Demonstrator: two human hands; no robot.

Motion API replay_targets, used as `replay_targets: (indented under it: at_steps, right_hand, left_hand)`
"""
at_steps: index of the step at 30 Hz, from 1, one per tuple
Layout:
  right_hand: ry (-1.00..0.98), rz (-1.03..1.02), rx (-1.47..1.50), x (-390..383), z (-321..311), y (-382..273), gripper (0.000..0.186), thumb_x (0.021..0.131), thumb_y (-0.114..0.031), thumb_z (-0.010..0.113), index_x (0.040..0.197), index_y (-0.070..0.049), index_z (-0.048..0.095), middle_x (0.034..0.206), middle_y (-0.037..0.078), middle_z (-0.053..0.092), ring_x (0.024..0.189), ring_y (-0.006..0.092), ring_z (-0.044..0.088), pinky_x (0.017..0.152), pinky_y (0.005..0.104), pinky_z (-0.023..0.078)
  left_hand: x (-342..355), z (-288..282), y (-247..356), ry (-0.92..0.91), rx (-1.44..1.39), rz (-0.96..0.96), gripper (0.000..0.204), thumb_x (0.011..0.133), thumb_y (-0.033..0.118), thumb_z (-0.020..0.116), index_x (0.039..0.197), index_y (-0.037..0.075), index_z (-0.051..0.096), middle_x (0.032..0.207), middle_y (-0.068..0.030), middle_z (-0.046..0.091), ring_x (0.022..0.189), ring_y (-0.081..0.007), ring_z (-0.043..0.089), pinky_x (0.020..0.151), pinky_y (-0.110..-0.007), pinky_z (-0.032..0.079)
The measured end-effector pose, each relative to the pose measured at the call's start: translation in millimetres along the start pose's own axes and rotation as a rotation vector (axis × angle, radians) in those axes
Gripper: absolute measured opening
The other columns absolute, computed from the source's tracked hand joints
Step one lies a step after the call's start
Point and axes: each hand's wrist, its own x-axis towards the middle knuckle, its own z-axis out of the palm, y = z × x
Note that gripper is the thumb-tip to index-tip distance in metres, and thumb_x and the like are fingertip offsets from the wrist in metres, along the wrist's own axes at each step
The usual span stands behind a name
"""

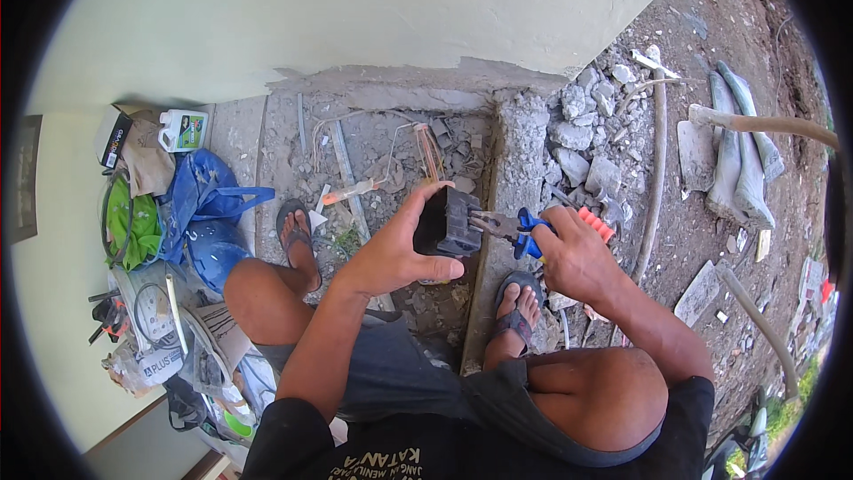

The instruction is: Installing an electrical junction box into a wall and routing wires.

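Pliers (503, 227) at the edge of a small black box (458, 224)

A pale wall (373, 9) fills the far side, its lower edge rough and bare. Beside it lies broken concrete (570, 135), along a rough concrete ledge (508, 204). A blue bag (197, 191) sits at the left among the clutter; its contents are hidden. Near it stands a white jug (184, 132) with a green label, its fill not visible.

The left hand (402, 247) curves around the black box, thumb below and fingers above, holding it up between the knees. The right hand (573, 253) is closed around the pliers' blue handles. The tips are at the box's right edge, so work there looks under way, though the box seems largely whole. What is finished, what remains and what the box contains cannot be told.
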Motion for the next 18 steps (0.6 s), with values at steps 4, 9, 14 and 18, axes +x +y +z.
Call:
replay_targets:
  at_steps: [4,9,14,18]
  right_hand:
    - [0.048,-0.020,-0.099,-6.4,0.0,-1.6,0.028,0.071,-0.001,0.066,0.098,-0.001,0.058,0.106,0.018,0.058,0.094,0.0356,0.060,0.081,0.0442,0.052]
    - [-0.052,0.001,0.297,-4.5,-13.9,-7.9,0.035,0.071,0.002,0.065,0.105,0.001,0.059,0.110,0.019,0.060,0.102,0.0397,0.061,0.087,0.0470,0.051]
    - [-0.213,0.100,0.323,-4.4,-21.5,-4.5,0.036,0.072,0.003,0.064,0.108,0.000,0.059,0.110,0.019,0.059,0.105,0.0406,0.060,0.089,0.0479,0.051]
    - [-0.141,0.083,0.071,-7.3,-16.0,-4.0,0.037,0.072,0.003,0.064,0.108,0.000,0.059,0.111,0.018,0.059,0.106,0.0403,0.059,0.090,0.0468,0.050]
  left_hand:
    - [0.5,1.2,20.6,0.003,-0.087,-0.289,0.088,0.075,0.020,0.091,0.144,-0.001,0.040,0.127,-0.0105,0.056,0.115,-0.0171,0.056,0.101,-0.032,0.046]
    - [0.4,0.1,15.7,0.020,-0.081,-0.106,0.085,0.070,0.014,0.092,0.139,-0.002,0.046,0.123,-0.0056,0.059,0.113,-0.0132,0.055,0.100,-0.030,0.045]
    - [3.7,2.4,22.7,0.012,-0.148,-0.109,0.084,0.069,0.012,0.093,0.138,-0.002,0.047,0.123,-0.0053,0.059,0.113,-0.0128,0.055,0.101,-0.030,0.045]
    - [3.3,5.4,24.5,0.031,-0.364,-0.413,0.081,0.069,0.009,0.092,0.136,-0.001,0.048,0.123,-0.0048,0.059,0.111,-0.0124,0.056,0.099,-0.030,0.046]
